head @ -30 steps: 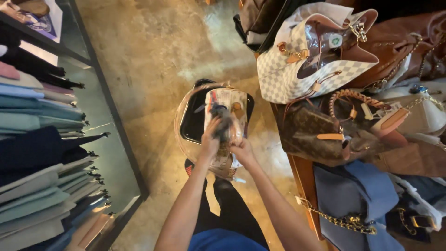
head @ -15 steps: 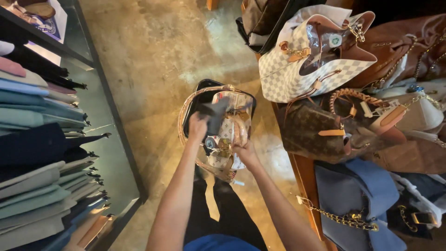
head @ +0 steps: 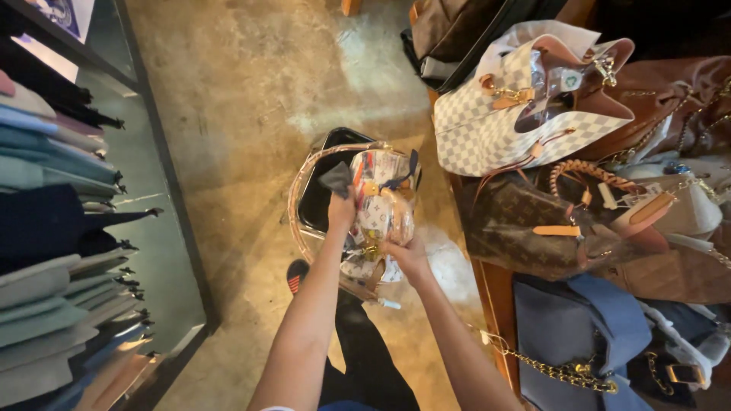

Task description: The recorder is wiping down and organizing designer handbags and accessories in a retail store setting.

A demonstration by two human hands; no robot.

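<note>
We wipe a small patterned handbag [head: 378, 217] held over the floor.
Our left hand [head: 341, 207] pinches a dark cloth [head: 336, 180]; our right hand [head: 407, 255] grips the bag's base, best kept steady while we rub gently.

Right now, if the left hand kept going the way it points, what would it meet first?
The left hand holds a grey cloth; beyond it lies the black bin, probably first, though depth is unclear.

Left hand [head: 340, 209], first low on the front of the bag [head: 378, 217], has risen to its upper left edge with the dark cloth [head: 336, 179]. Right hand [head: 407, 255] has slipped from the bag's middle to its lower right side; the bag has turned slightly.
</note>
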